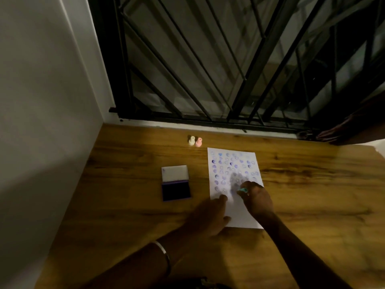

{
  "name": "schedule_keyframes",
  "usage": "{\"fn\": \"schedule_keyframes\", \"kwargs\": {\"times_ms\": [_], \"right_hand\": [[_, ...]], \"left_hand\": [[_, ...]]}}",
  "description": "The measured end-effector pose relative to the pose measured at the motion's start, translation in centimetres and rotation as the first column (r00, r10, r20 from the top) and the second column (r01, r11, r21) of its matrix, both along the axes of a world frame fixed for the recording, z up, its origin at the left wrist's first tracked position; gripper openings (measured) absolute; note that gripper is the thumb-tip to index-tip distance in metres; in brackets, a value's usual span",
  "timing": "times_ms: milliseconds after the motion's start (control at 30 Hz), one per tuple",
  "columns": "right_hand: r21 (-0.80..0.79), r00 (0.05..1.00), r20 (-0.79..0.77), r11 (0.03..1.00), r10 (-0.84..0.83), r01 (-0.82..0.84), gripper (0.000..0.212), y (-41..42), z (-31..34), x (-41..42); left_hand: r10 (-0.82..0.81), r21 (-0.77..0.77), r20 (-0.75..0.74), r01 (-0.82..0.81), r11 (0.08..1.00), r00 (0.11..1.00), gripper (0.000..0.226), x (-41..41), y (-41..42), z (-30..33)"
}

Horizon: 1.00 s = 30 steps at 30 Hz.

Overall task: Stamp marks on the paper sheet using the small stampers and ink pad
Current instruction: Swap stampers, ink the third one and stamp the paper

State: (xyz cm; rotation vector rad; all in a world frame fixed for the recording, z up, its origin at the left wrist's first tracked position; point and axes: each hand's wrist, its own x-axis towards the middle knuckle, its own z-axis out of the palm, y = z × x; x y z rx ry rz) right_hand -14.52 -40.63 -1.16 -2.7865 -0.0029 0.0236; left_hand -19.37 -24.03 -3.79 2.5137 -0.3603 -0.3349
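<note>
- Nearest the camera, the person's left forearm carries a thin silver metal bangle (164, 252) at the wrist.
- The left hand (205, 219) lies flat, palm down, at the near left edge of the white rectangular paper sheet (239, 215); its fingers are loosely spread, fingertips on the sheet, gripping nothing.
- The right hand (258, 200) reaches over the near half of the sheet, its fingers pinched together around a small teal plastic stamper (242, 190), whose lower end is at the paper surface; whether it is pressing cannot be told through the blur.
- The sheet rests on the brown wood-grain tabletop (312, 195); its far two thirds are covered in rows of purple and blue round stamped marks (231, 165), while the near part is bare.
- To the left of the sheet, a little apart from it, lies the open rectangular ink pad (176, 190), dark purple pad nearer, its pale lid (174, 173) folded back on the far side.
- Farther off, beyond the sheet's far left corner, a small cream plastic stamper (191, 140) and a small pink plastic stamper (198, 142) stand upright, touching side by side.
- Behind the table rises a black metal window grille (229, 69); a white wall (41, 101) is at the left.
</note>
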Motion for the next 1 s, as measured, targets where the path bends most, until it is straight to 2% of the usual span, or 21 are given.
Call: {"fn": "schedule_keyframes", "kwargs": {"times_ms": [233,500,833,1000], "right_hand": [[-0.014,1.000,-0.019,1.000,0.017,-0.017,0.023,0.0,-0.6,0.4],[-0.130,0.997,-0.049,0.989,0.066,-0.072,0.033,0.6,-0.8,1.2],[-0.197,0.993,-0.024,0.974,0.113,-0.116,0.038,0.3,-1.2,1.4],[-0.202,0.989,-0.099,0.971,0.113,-0.131,0.038,0.5,-0.2,1.6]], "left_hand": [[-0.015,0.003,0.043,0.014,1.000,0.999,0.041,-0.6,-0.1,-0.1],[0.023,-0.029,0.013,-0.022,0.999,1.000,0.045,-0.5,-0.3,-0.9],[0.040,-0.062,0.087,-0.035,0.997,0.995,0.044,-0.8,-0.5,-1.6],[0.043,-0.046,0.070,-0.039,0.998,0.997,0.042,-0.8,-0.3,-1.2]]}}
